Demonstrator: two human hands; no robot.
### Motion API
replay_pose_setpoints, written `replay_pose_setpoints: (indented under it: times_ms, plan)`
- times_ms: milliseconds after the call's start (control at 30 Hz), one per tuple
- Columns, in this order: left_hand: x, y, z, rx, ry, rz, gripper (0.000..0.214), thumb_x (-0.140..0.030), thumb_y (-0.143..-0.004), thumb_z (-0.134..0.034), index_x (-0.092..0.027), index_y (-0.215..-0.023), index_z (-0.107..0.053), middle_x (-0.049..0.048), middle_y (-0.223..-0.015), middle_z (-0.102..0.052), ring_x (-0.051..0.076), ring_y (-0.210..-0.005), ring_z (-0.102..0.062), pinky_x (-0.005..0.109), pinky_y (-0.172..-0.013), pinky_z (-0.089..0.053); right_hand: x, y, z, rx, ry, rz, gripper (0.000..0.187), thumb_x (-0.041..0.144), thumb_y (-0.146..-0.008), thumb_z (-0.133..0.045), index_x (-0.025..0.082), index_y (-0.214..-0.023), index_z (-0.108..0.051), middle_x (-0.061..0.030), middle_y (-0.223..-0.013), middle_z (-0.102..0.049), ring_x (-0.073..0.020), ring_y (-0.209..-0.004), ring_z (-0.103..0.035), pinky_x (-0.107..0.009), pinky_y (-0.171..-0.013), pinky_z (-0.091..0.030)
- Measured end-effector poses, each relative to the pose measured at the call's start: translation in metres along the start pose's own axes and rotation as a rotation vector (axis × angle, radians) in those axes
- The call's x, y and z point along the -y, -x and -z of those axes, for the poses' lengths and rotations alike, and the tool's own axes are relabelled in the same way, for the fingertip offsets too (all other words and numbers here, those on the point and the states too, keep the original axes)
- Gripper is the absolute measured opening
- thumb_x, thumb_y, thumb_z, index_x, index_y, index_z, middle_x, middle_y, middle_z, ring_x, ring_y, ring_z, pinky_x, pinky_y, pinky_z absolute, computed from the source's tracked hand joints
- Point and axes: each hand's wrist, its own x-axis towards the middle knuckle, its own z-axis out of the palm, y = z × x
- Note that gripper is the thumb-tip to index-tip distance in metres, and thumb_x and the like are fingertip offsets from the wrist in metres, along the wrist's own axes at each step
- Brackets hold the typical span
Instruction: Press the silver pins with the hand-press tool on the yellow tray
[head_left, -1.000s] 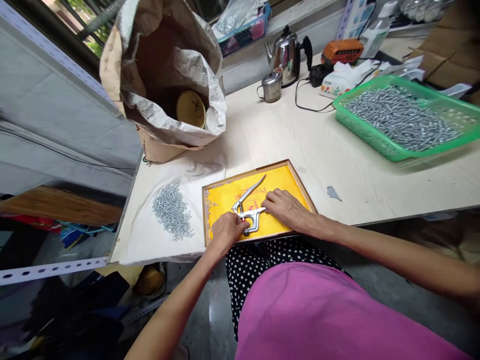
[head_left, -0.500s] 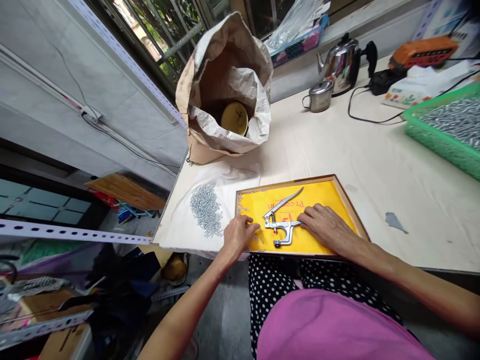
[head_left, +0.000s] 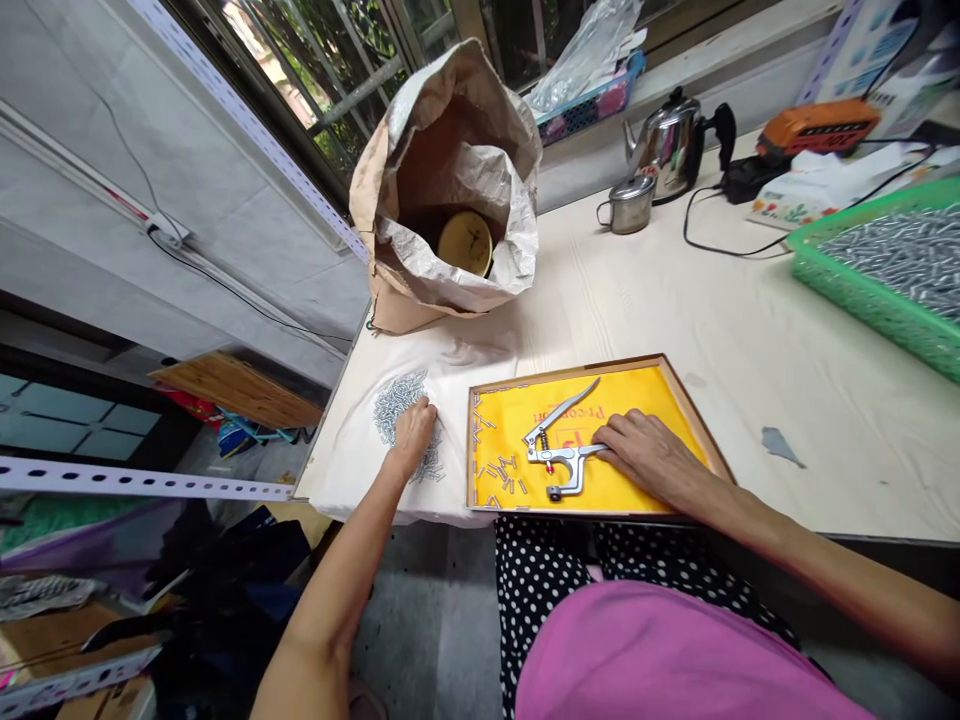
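My left hand (head_left: 415, 435) is at the pile of small silvery metal pieces (head_left: 391, 402) on a white cloth, its fingers curled together at the pile's right side. Whatever is between those fingertips is hidden. Over the right part of the shallow tray (head_left: 681, 388), my right hand (head_left: 651, 452) has its fingers closed on the lower handle of silver snap pliers (head_left: 574, 455). The pliers lie on the yellow lining (head_left: 517, 410) with their handles spread and jaws toward the near left. Several loose metal pieces (head_left: 504, 470) are scattered along the tray's left side.
A large paper sack (head_left: 420, 290) with a yellow round container (head_left: 465, 245) inside stands behind the cloth. At the right is a green basket (head_left: 847, 285) full of metal pieces. A kettle (head_left: 675, 140), metal cup (head_left: 630, 205) and black cable (head_left: 697, 235) sit toward the back.
My left hand has moved left from the loose pieces in the tray to the pile on the cloth. My right hand stays at the pliers' handle. The view has shifted slightly.
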Motion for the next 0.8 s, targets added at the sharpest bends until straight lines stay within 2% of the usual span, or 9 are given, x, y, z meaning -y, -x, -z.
replay_pose_setpoints:
  times_ms: [233, 333, 433, 533, 600, 700, 800]
  plan:
    - [0.011, 0.0, 0.003, 0.015, 0.089, -0.049, 0.028, -0.012, -0.095, -0.044, -0.012, -0.094, -0.071, 0.0165, -0.112, -0.065, 0.027, -0.102, -0.062, 0.036, -0.085, -0.044, 0.0, 0.0, 0.001, -0.011, 0.012, 0.01, 0.022, 0.032, -0.104, -0.049, 0.019, -0.097, -0.065, -0.0082, -0.093, -0.064, -0.024, -0.085, -0.05, -0.036, -0.075, -0.032]
    - [0.013, 0.001, -0.001, -0.04, 0.177, -0.024, 0.027, -0.015, -0.095, -0.046, -0.012, -0.091, -0.072, 0.0165, -0.113, -0.065, 0.028, -0.101, -0.063, 0.037, -0.085, -0.045, -0.001, 0.0, -0.002, -0.028, 0.021, 0.016, 0.022, 0.033, -0.104, -0.049, 0.02, -0.097, -0.065, -0.0077, -0.093, -0.064, -0.0237, -0.085, -0.05, -0.036, -0.075, -0.032]
    - [0.014, -0.001, -0.007, -0.123, 0.305, 0.026, 0.028, -0.022, -0.096, -0.047, -0.013, -0.095, -0.074, 0.0152, -0.117, -0.066, 0.027, -0.099, -0.063, 0.037, -0.086, -0.045, -0.001, 0.001, -0.003, -0.036, 0.025, 0.01, 0.02, 0.032, -0.103, -0.051, 0.019, -0.096, -0.065, -0.0075, -0.093, -0.063, -0.0239, -0.085, -0.049, -0.036, -0.075, -0.031]
    - [0.018, -0.005, -0.01, -0.19, 0.467, 0.096, 0.024, -0.024, -0.091, -0.053, -0.015, -0.094, -0.074, 0.0109, -0.107, -0.07, 0.023, -0.094, -0.064, 0.033, -0.085, -0.047, 0.0, 0.001, -0.005, -0.043, 0.014, 0.0, 0.017, 0.03, -0.102, -0.053, 0.02, -0.096, -0.065, -0.0071, -0.093, -0.062, -0.0239, -0.086, -0.048, -0.035, -0.075, -0.029]
    - [0.022, -0.008, -0.01, -0.214, 0.586, 0.154, 0.02, -0.025, -0.087, -0.056, -0.015, -0.088, -0.073, 0.0078, -0.091, -0.072, 0.021, -0.084, -0.065, 0.03, -0.078, -0.048, -0.001, 0.0, -0.006, -0.047, 0.01, -0.005, 0.017, 0.031, -0.102, -0.053, 0.02, -0.096, -0.065, -0.0072, -0.093, -0.062, -0.0236, -0.086, -0.047, -0.035, -0.074, -0.028]
    - [0.019, -0.003, -0.004, -0.215, 0.767, 0.23, 0.025, -0.034, -0.085, -0.057, -0.013, -0.084, -0.071, 0.0046, -0.071, -0.068, 0.015, -0.059, -0.058, 0.027, -0.059, -0.046, -0.001, -0.001, -0.007, -0.053, 0.016, -0.004, 0.016, 0.03, -0.101, -0.054, 0.02, -0.095, -0.065, -0.0073, -0.092, -0.062, -0.023, -0.084, -0.046, -0.035, -0.073, -0.027]
    - [-0.007, 0.017, 0.003, -0.166, 0.96, 0.211, 0.04, -0.051, -0.082, -0.061, -0.012, -0.087, -0.07, 0.0062, -0.075, -0.069, 0.01, -0.048, -0.05, 0.025, -0.049, -0.041, -0.001, -0.002, -0.004, -0.06, 0.025, 0.004, 0.016, 0.031, -0.101, -0.054, 0.02, -0.096, -0.065, -0.0071, -0.091, -0.063, -0.0229, -0.084, -0.047, -0.035, -0.073, -0.026]
